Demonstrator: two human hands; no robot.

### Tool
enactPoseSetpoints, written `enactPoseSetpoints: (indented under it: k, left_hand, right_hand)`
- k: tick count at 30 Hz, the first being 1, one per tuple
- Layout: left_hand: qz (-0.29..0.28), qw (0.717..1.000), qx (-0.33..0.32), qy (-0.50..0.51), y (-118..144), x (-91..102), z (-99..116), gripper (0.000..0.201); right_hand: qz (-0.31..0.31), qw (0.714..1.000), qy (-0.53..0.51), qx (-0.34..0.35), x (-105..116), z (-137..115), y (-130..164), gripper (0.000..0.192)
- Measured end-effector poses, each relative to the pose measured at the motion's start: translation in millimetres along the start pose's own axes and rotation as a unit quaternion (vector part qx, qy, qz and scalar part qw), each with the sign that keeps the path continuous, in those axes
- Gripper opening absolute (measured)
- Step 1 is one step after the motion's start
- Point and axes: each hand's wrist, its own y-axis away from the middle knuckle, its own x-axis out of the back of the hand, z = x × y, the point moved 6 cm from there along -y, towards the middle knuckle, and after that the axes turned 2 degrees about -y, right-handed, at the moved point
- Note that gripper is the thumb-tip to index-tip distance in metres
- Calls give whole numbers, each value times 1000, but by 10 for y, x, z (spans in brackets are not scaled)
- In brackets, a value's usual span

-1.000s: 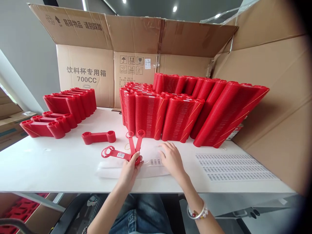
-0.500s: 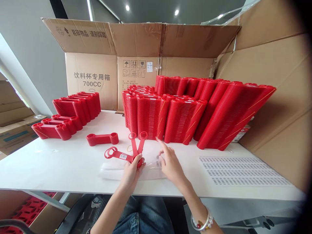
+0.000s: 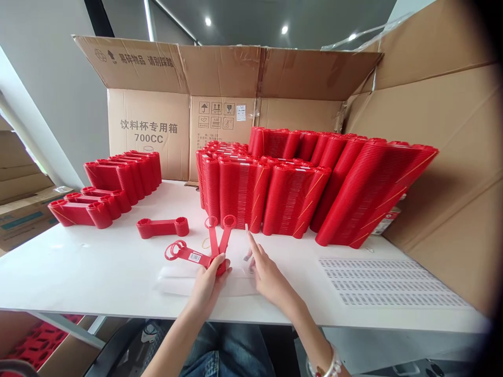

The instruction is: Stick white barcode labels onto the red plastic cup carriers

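Observation:
My left hand (image 3: 212,277) is closed around one end of several flat red plastic strips with ring ends (image 3: 193,255), fanned out above the table. The lower-left strip carries a small white printed label (image 3: 194,257). To its right, my right hand (image 3: 269,275) has its index finger stretched out, with a small pale label (image 3: 247,228) at the tip. Its other fingers are curled, and small greyish label pieces (image 3: 248,257) show beside them. Beneath the hands lies a clear plastic bag (image 3: 176,283). A short stack of red strips (image 3: 163,227) rests just beyond, left of the fan.
Tall banded stacks of red strips (image 3: 243,193) stand at the back centre and right. Shorter stacks (image 3: 106,183) line the left. Sheets of labels (image 3: 389,283) lie at right on the white table (image 3: 98,272). Open cardboard (image 3: 149,112) walls the back; a rubber band (image 3: 205,243) lies nearby.
My right hand has shifted slightly left, nearer the fanned strips, and a pale label now shows at its index fingertip. My left hand keeps its hold; the view has tilted slightly.

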Motion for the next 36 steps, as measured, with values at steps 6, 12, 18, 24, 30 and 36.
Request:
enactPoseSetpoints:
  k: [6,12,18,24,30,36]
  left_hand:
    - [-59,991,-69,-96,91,-68,71,32]
    - [-212,954,-22,-211,429,-390,4,26]
    - [-303,909,47,-283,632,-621,-83,18]
    - [-315,906,74,-273,638,-611,-182,14]
    - [-331,904,109,-248,635,-579,-335,21]
    - [-340,903,92,-247,607,-570,-380,17]
  right_hand:
    - [33,977,-202,57,414,-342,332,75]
    - [200,953,-217,65,789,-673,787,62]
    - [251,954,-164,28,802,-685,755,62]
    - [251,960,-124,-14,810,-566,658,66]
    - [236,963,-122,-40,786,-551,677,68]
    - [213,966,-129,-70,745,-464,631,71]
